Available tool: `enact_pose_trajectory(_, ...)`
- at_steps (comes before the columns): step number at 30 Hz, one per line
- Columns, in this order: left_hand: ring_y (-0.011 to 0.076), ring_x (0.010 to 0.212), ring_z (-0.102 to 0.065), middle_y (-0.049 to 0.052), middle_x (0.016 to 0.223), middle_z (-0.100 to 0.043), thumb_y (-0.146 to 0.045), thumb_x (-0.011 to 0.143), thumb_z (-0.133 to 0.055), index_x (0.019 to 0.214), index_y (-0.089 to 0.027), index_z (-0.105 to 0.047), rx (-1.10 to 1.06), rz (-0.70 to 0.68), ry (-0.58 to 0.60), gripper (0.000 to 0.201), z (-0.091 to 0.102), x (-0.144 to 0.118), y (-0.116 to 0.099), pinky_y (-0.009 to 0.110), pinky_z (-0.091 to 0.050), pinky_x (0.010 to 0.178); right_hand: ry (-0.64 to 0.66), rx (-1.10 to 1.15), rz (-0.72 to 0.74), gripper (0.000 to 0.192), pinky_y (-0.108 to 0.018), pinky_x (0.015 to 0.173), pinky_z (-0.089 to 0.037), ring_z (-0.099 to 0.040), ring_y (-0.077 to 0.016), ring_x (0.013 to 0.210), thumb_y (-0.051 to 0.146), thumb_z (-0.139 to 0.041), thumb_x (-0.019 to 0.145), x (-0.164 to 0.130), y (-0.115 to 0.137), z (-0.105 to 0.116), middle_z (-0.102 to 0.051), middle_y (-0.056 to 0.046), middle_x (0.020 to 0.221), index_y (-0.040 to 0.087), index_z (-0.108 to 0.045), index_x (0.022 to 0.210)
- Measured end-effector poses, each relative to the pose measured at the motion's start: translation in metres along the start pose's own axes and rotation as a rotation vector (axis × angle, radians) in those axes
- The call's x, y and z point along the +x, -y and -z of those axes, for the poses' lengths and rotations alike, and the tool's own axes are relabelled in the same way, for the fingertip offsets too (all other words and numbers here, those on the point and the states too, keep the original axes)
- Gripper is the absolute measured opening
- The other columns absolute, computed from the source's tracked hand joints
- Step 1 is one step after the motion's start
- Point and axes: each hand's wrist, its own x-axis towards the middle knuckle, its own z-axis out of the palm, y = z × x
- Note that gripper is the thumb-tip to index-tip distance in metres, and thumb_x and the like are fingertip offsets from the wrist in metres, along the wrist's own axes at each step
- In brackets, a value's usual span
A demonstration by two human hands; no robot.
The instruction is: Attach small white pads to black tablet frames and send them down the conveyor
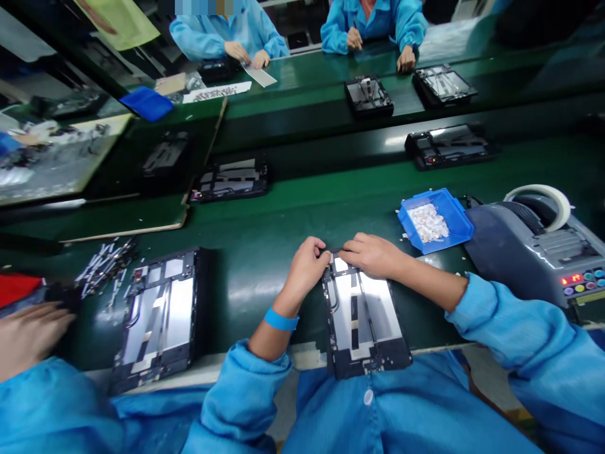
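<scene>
In front of me an opened tablet housing point(390, 302) lies at the bench's near edge, its silvery inner plates and dark ribbon cables facing up. My left hand point(309, 265), with a blue band on the wrist, is at the housing's top left corner, thumb and forefinger pinched. Across the top edge, my right hand point(371, 253) rests with its fingers bent and pressed together, the tips close to the left ones. Whatever small thing is between the fingertips is hidden.
A blue tray point(456, 224) of small white pieces stands right, beside a grey tape dispenser point(510, 249). Leftward lie another opened housing point(182, 296), a pile of thin strips point(106, 265) and a neighbour's hand point(33, 334). More housings point(449, 146) sit farther back, before two seated co-workers.
</scene>
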Motion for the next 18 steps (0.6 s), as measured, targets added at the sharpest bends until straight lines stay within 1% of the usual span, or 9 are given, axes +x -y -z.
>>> enact_pose_trajectory(2, 0.0206, 0.090, -0.058, 0.003, 0.093, -0.059, -0.022, 0.084, -0.061, 0.102, -0.019, -0.061, 0.029, -0.045, -0.099, 0.018, 0.004, -0.015, 0.000, 0.033, -0.047, 0.080, -0.066, 0.011, -0.021, 0.031, -0.035, 0.076, -0.044, -0.053, -0.0235, 0.089, 0.014, -0.044, 0.105, -0.009, 0.003, 0.003, -0.071, -0.012, 0.110, 0.016, -0.070, 0.123)
enact_pose_trajectory(4, 0.0232, 0.099, -0.059, 0.008, 0.108, -0.060, -0.031, 0.089, -0.060, 0.117, -0.017, -0.061, 0.052, -0.063, -0.150, 0.031, 0.011, -0.040, 0.004, 0.038, -0.049, 0.089, -0.154, 0.063, -0.119, 0.033, -0.037, 0.084, -0.047, -0.058, -0.0239, 0.094, 0.015, -0.042, 0.105, -0.028, 0.012, 0.010, -0.071, -0.012, 0.115, 0.015, -0.069, 0.124)
enact_pose_trajectory(7, 0.0250, 0.099, -0.061, 0.011, 0.114, -0.060, -0.039, 0.093, -0.057, 0.138, -0.017, -0.054, 0.077, -0.031, -0.026, 0.051, 0.019, -0.087, 0.015, 0.042, -0.052, 0.092, -0.207, 0.201, -0.487, 0.034, -0.040, 0.092, -0.049, -0.063, -0.0263, 0.102, 0.019, -0.043, 0.104, -0.068, 0.040, 0.024, -0.071, -0.014, 0.115, 0.014, -0.068, 0.128)
enact_pose_trajectory(9, 0.0270, 0.102, -0.061, 0.010, 0.113, -0.061, -0.039, 0.094, -0.056, 0.141, -0.019, -0.055, 0.091, -0.038, 0.104, 0.051, 0.018, -0.115, 0.018, 0.045, -0.052, 0.094, -0.099, 0.332, -0.726, 0.034, -0.041, 0.088, -0.052, -0.066, -0.0271, 0.097, 0.027, -0.048, 0.103, -0.092, 0.065, 0.030, -0.071, -0.013, 0.109, 0.016, -0.067, 0.128)
enact_pose_trajectory(11, 0.0298, 0.110, -0.060, 0.011, 0.117, -0.062, -0.037, 0.095, -0.056, 0.141, -0.022, -0.057, 0.091, -0.053, 0.165, 0.049, 0.011, -0.134, 0.016, 0.048, -0.050, 0.100, 0.023, 0.483, -0.839, 0.037, -0.042, 0.086, -0.054, -0.067, -0.0274, 0.094, 0.034, -0.053, 0.100, -0.104, 0.088, 0.033, -0.069, -0.012, 0.107, 0.018, -0.064, 0.132)
enact_pose_trajectory(13, 0.0321, 0.122, -0.058, 0.014, 0.130, -0.060, -0.036, 0.096, -0.055, 0.149, -0.022, -0.050, 0.033, -0.040, 0.147, 0.055, 0.003, -0.144, 0.010, 0.051, -0.048, 0.107, 0.052, 0.628, -0.871, 0.044, -0.042, 0.088, -0.054, -0.067, -0.0269, 0.096, 0.035, -0.056, 0.097, -0.103, 0.105, 0.032, -0.066, -0.011, 0.109, 0.020, -0.059, 0.138)
enact_pose_trajectory(15, 0.0316, 0.138, -0.050, 0.016, 0.149, -0.052, -0.038, 0.098, -0.051, 0.159, -0.021, -0.035, -0.109, -0.016, 0.108, 0.065, 0.004, -0.146, 0.008, 0.051, -0.042, 0.116, -0.005, 0.745, -0.871, 0.050, -0.041, 0.090, -0.054, -0.066, -0.0256, 0.099, 0.034, -0.056, 0.096, -0.091, 0.115, 0.030, -0.064, -0.011, 0.114, 0.023, -0.053, 0.144)
enact_pose_trajectory(17, 0.0287, 0.150, -0.039, 0.014, 0.163, -0.041, -0.044, 0.099, -0.048, 0.163, -0.020, -0.025, -0.261, -0.004, 0.072, 0.072, 0.022, -0.142, 0.012, 0.047, -0.034, 0.124, -0.063, 0.857, -0.824, 0.056, -0.038, 0.088, -0.055, -0.065, -0.0234, 0.098, 0.032, -0.056, 0.094, -0.073, 0.117, 0.030, -0.062, -0.010, 0.119, 0.025, -0.049, 0.149)
enact_pose_trajectory(18, 0.0279, 0.153, -0.036, 0.012, 0.166, -0.037, -0.048, 0.098, -0.049, 0.163, -0.019, -0.026, -0.311, 0.014, 0.039, 0.074, 0.040, -0.139, 0.017, 0.045, -0.031, 0.126, -0.075, 0.909, -0.790, 0.057, -0.037, 0.086, -0.055, -0.065, -0.0222, 0.096, 0.033, -0.057, 0.094, -0.062, 0.115, 0.030, -0.062, -0.010, 0.120, 0.025, -0.048, 0.150)
